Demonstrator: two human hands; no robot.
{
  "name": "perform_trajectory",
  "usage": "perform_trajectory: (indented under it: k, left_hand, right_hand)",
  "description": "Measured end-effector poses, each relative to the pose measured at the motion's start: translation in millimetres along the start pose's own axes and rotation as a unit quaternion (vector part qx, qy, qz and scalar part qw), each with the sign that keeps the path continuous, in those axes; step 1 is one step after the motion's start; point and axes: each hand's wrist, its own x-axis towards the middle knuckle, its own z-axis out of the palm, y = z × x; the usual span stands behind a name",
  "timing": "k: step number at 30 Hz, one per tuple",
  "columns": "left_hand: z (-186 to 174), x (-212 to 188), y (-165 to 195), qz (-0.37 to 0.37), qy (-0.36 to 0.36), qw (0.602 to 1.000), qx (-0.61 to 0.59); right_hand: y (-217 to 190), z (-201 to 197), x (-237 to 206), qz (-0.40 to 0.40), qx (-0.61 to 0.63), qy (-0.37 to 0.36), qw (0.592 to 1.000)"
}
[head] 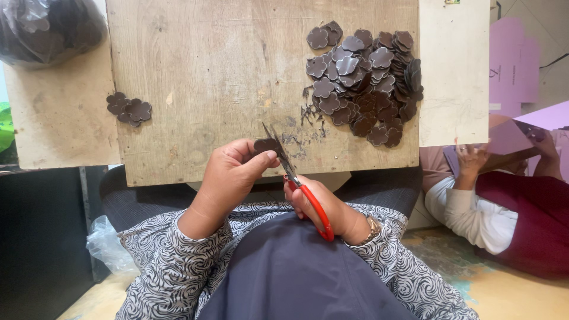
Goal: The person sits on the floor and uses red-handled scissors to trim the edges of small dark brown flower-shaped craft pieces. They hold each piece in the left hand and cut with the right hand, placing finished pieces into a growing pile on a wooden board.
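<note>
My left hand (234,172) pinches a small dark brown flower-shaped piece (265,144) between thumb and fingers at the near edge of a wooden board (219,65). My right hand (320,207) grips red-handled scissors (296,181), whose blades meet the piece from the right. A big heap of the same brown flower shapes (367,83) lies on the board's right part. Thin brown trimmings (308,115) are scattered just left of the heap.
A small stack of flower shapes (129,109) lies at the board's left edge. A dark plastic bag (47,26) sits far left. To the right, another person (504,201) sits on the floor holding purple card sheets (551,118).
</note>
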Motion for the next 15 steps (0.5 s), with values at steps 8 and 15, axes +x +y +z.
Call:
perform_trajectory:
  k: [8,15]
  left_hand:
    - [-2.2,-1.3,0.7,-0.009,0.001,1.000,0.020]
    - [-3.0,-0.3,-0.4,-0.028,0.006,1.000,-0.010]
  right_hand:
    - [-1.5,-1.2,-0.7,0.004,-0.020,0.004,1.000]
    - [-0.8,-1.1,-1.3,0.020,-0.027,0.009,0.999]
